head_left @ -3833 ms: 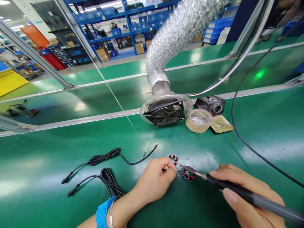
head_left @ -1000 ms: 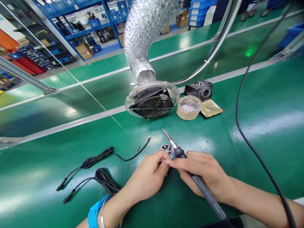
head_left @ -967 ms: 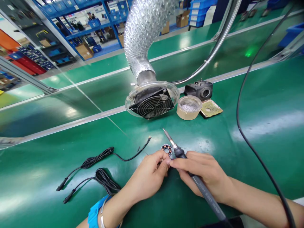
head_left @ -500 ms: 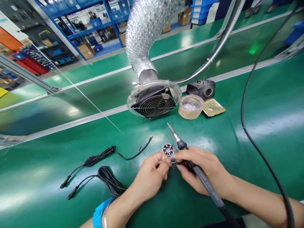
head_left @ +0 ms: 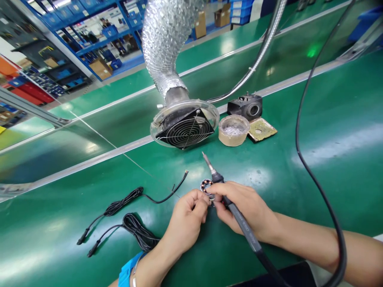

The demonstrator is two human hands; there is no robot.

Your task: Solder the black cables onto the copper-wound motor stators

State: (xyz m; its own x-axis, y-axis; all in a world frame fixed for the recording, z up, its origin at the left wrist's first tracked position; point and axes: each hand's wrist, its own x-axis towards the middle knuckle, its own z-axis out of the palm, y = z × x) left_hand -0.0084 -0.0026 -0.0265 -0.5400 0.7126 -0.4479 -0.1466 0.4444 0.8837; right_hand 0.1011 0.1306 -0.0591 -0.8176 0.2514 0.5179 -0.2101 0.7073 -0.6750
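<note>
My right hand (head_left: 248,203) is closed around the soldering iron (head_left: 243,225), whose bare metal tip points up and to the left. Its fingertips meet those of my left hand (head_left: 190,211), which is pinched on a small part too hidden to make out. Just above the fingertips is a small ring with copper windings (head_left: 206,185), partly covered by a right finger. A black cable with a stripped end (head_left: 164,200) lies to the left of my hands, and a second coiled black cable (head_left: 139,231) rests beside my left forearm.
A fume extractor (head_left: 187,127) on a foil duct hangs beyond my hands. Behind on the right are a round tub (head_left: 233,133), a yellow sponge (head_left: 261,129) and a black holder (head_left: 245,107). The iron's cord (head_left: 302,153) loops along the right.
My right hand and the iron have shifted left, closer to my left hand, and a right finger now overlaps the copper-wound ring. The whole view has shifted slightly.
</note>
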